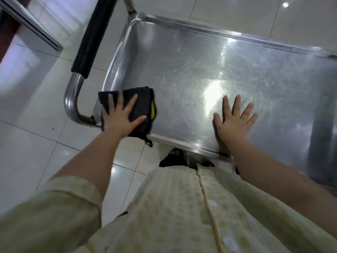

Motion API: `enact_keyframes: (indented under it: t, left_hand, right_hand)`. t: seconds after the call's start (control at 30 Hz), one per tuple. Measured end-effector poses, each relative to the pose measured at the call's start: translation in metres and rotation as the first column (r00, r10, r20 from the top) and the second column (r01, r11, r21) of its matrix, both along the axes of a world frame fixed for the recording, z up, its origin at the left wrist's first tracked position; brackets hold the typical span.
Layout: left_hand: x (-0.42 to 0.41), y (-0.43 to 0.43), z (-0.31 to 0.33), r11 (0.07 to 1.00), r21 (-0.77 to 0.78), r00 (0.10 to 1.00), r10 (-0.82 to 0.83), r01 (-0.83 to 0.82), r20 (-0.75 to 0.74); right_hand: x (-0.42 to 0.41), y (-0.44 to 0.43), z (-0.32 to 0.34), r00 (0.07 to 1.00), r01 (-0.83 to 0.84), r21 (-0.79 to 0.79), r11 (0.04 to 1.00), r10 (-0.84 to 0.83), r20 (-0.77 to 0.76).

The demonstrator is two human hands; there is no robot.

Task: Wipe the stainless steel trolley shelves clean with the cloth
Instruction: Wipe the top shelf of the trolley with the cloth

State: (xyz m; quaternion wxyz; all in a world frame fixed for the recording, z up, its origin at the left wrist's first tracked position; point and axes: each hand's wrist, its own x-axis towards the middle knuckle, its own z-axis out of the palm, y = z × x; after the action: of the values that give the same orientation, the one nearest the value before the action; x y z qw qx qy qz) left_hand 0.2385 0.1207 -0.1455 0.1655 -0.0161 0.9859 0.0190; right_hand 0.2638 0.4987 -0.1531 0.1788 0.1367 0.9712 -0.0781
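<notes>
The folded black cloth [135,108], yellow-edged, is lying under the spread left hand [120,117]; the right hand [235,121] is pressing flat, fingers splayed, on the scuffed, possibly damp trolley shelf [182,70] over pale floor tiles [32,110].

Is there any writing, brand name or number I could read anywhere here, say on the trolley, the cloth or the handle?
None can be read.
The cloth under the left hand: a yellow patch at its edge, no letters legible.
The trolley shelf, where the right hand rests: bare scratched steel, no label.
The black handle sleeve: plain.
</notes>
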Motion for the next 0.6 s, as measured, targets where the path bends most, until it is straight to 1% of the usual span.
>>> enact_keyframes:
  t: [0.07,0.17,0.2,0.3,0.33,0.4,0.43,0.5,0.6]
  left_hand:
    - [-0.005,-0.014,-0.001,0.999,-0.034,1.0,-0.021,0.021,0.007]
    - [-0.006,-0.008,-0.003,0.997,-0.061,0.999,-0.047,0.046,-0.006]
    - [-0.005,-0.007,-0.002,0.997,-0.067,0.999,-0.048,0.048,-0.009]
    - [-0.001,0.002,0.003,0.998,-0.053,1.0,-0.02,0.02,-0.01]
    - [0.002,0.014,0.005,0.999,-0.032,1.0,-0.001,0.0,-0.01]
    - [0.014,0.058,0.006,1.0,0.008,1.0,0.006,-0.006,-0.003]
    - [0.023,0.09,0.005,1.0,0.02,1.0,-0.024,0.024,-0.003]
    - [0.041,0.163,0.002,0.989,0.051,0.99,-0.142,0.142,0.001]
    - [0.072,0.274,0.0,0.94,0.098,0.943,-0.331,0.327,0.032]
  right_hand:
    - [-0.001,0.007,0.003,0.998,-0.052,-0.041,0.998,0.053,0.018]
    - [0.017,0.044,0.011,0.973,-0.231,-0.024,0.973,0.232,0.003]
    - [0.03,0.064,0.013,0.975,-0.222,-0.016,0.975,0.222,0.014]
    - [0.069,0.113,0.018,0.995,0.0,0.037,0.999,-0.004,0.098]
    - [0.076,0.12,0.018,0.992,0.038,0.066,0.997,-0.045,0.114]
    - [0.079,0.121,0.015,0.993,0.055,0.074,0.996,-0.062,0.099]
    - [0.078,0.119,0.014,0.994,0.059,0.063,0.996,-0.065,0.083]
    - [0.076,0.117,0.012,0.996,0.054,0.051,0.997,-0.058,0.062]
    - [0.078,0.123,0.011,0.998,0.02,0.036,0.999,-0.022,0.061]
